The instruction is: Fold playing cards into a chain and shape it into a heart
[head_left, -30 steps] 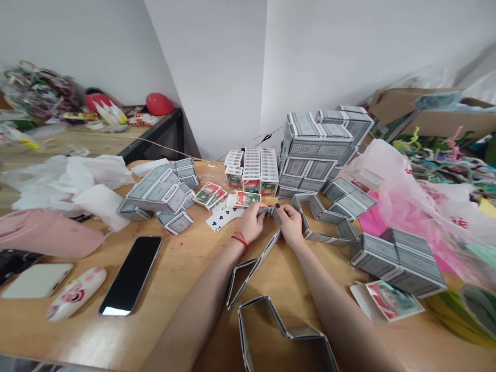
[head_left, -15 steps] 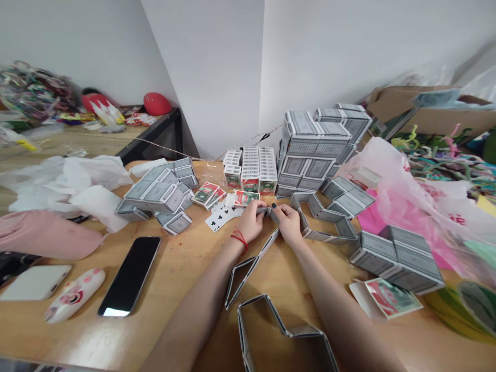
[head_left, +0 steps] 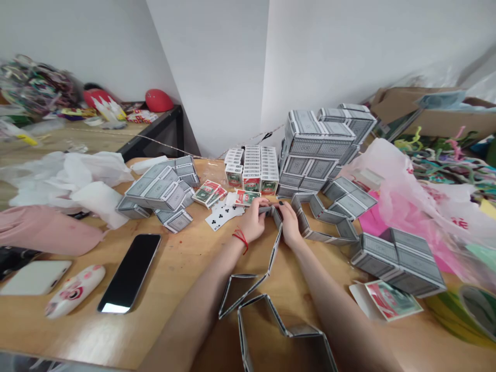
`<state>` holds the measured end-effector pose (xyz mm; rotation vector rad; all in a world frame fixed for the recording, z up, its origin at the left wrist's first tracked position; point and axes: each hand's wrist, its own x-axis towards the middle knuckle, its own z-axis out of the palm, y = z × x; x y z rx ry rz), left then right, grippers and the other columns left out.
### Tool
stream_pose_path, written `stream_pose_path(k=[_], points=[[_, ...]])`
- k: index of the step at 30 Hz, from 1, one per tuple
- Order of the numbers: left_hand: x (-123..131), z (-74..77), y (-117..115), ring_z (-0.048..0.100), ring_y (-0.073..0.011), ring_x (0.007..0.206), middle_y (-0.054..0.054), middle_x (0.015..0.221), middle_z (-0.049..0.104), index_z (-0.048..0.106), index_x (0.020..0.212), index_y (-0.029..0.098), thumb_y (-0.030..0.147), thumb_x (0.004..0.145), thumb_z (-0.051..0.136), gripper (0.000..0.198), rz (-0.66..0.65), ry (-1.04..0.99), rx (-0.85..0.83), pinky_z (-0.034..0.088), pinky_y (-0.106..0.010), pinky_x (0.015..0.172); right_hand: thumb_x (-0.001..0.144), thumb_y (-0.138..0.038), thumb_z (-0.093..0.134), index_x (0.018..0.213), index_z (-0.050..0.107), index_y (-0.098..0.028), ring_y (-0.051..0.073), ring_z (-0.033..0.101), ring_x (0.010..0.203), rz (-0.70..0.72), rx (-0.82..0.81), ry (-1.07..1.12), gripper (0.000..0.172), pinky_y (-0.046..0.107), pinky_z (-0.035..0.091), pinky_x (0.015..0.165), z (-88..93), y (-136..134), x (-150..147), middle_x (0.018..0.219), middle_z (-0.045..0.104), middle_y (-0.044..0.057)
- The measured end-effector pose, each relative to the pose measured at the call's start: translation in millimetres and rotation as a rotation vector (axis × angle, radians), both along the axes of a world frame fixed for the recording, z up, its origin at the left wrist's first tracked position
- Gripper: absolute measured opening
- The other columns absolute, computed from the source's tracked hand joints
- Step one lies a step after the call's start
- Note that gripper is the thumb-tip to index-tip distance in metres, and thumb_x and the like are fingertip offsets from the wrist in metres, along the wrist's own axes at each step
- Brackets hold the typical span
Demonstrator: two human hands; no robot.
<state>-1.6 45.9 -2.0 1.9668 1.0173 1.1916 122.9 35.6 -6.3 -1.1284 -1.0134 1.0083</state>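
My left hand [head_left: 253, 221] and my right hand [head_left: 289, 223] meet at the middle of the wooden table [head_left: 182, 268], both pinched on the far end of a zigzag strip of joined grey-backed playing cards [head_left: 271, 253]. The strip stands on edge and runs from my fingers toward me between my forearms. A second folded card strip [head_left: 279, 330] stands just in front of me. Loose face-up cards [head_left: 220, 215] lie left of my left hand. A further zigzag strip [head_left: 321, 219] stands right of my right hand.
Card blocks [head_left: 315, 150] are stacked at the back, with small card packs [head_left: 251, 173] beside them. More card blocks [head_left: 158, 191] lie on the left and others [head_left: 403, 258] on the right. A black phone [head_left: 129, 272], a white device [head_left: 34, 277] and pink plastic bags [head_left: 418, 201] lie around.
The strip's near part has swung: the section below my hands now stands steeper and its lower fold has slid toward me. My hands stay pinched at its far end.
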Motion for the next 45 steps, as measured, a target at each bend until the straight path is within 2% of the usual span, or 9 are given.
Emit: stream_pose_path(k=[7,12,16,21,24,28,32,38,45], points=[[-2.1,-2.9,6.6,0.052,-0.0119,0.084,-0.004,0.088,0.050,0.039,0.100,0.016,0.004,0.069,0.047,0.034,0.076,-0.172,-0.113,0.043,-0.029,0.080,0.065,-0.018,0.048,0.096,0.057,-0.022,0.019,0.052,0.095,0.228,0.130,-0.002,0.032,0.033,0.035,0.089,5.7,-3.2,5.3,0.098,0.060,0.002],[-12.6,10.1,9.4,0.054,-0.0123,0.082,-0.005,0.089,0.054,0.049,0.087,0.014,0.014,0.072,0.051,0.015,0.056,-0.175,-0.254,0.044,-0.027,0.076,0.058,-0.010,0.042,0.095,0.059,-0.021,0.020,0.053,0.095,0.183,0.067,-0.062,0.042,0.035,0.037,0.087,-2.2,0.1,6.9,0.098,0.061,0.002],[-26.8,42.4,8.3,0.053,-0.0128,0.086,-0.006,0.093,0.056,0.052,0.087,0.014,0.022,0.074,0.050,0.016,0.048,-0.031,-0.270,0.043,-0.027,0.079,0.057,-0.011,0.038,0.090,0.062,-0.020,0.021,0.052,0.095,0.141,0.067,-0.138,0.041,0.035,0.036,0.088,-2.7,1.6,8.7,0.095,0.063,0.002],[-58.7,102.7,-12.0,0.054,-0.0137,0.085,-0.005,0.101,0.056,0.053,0.097,0.018,0.035,0.071,0.054,0.032,-0.294,0.390,-0.331,0.045,-0.026,0.073,0.056,-0.011,0.038,0.090,0.062,-0.020,0.021,0.052,0.097,0.135,0.082,-0.171,0.043,0.034,0.034,0.090,0.9,0.7,9.0,0.096,0.063,0.001],[-73.7,123.7,-27.9,0.054,-0.0169,0.091,-0.005,0.107,0.055,0.050,0.108,0.021,0.041,0.064,0.058,0.049,-0.384,0.703,-0.412,0.044,-0.026,0.075,0.056,-0.011,0.037,0.089,0.062,-0.020,0.021,0.052,0.097,0.133,0.088,-0.171,0.042,0.035,0.034,0.090,0.2,0.5,8.6,0.096,0.063,0.001],[-78.4,123.4,-35.1,0.055,-0.0197,0.093,-0.006,0.107,0.057,0.048,0.113,0.022,0.032,0.059,0.060,0.056,-0.258,0.990,-0.493,0.043,-0.027,0.076,0.056,-0.011,0.036,0.089,0.062,-0.020,0.021,0.051,0.097,0.112,0.105,-0.170,0.042,0.034,0.034,0.090,-2.0,0.0,9.6,0.097,0.062,0.001],[-77.1,117.8,-32.4,0.062,-0.0197,0.068,-0.009,0.095,0.063,0.047,0.116,0.018,0.031,0.059,0.058,0.059,-0.127,1.135,-0.718,0.046,-0.027,0.060,0.055,-0.012,0.035,0.090,0.062,-0.020,0.020,0.051,0.098,0.083,0.127,-0.176,0.044,0.033,0.034,0.090,-1.1,-0.4,12.5,0.098,0.062,0.001],[-78.4,124.1,-35.0,0.062,-0.0186,0.057,-0.008,0.076,0.066,0.041,0.121,0.017,0.042,0.057,0.060,0.071,-0.183,1.018,-0.941,0.045,-0.023,0.048,0.055,-0.014,0.035,0.088,0.062,-0.020,0.020,0.051,0.097,0.067,0.122,-0.174,0.043,0.033,0.035,0.089,2.2,-0.6,13.7,0.096,0.063,0.001],[-74.1,119.8,-32.4,0.061,-0.0181,0.052,-0.005,0.057,0.065,0.052,0.112,0.014,0.015,0.052,0.057,0.060,-0.125,1.076,-0.964,0.045,-0.022,0.045,0.058,-0.015,0.036,0.088,0.062,-0.020,0.020,0.051,0.095,0.047,0.095,-0.179,0.040,0.033,0.035,0.087,1.0,-0.1,13.9,0.095,0.063,0.001]])
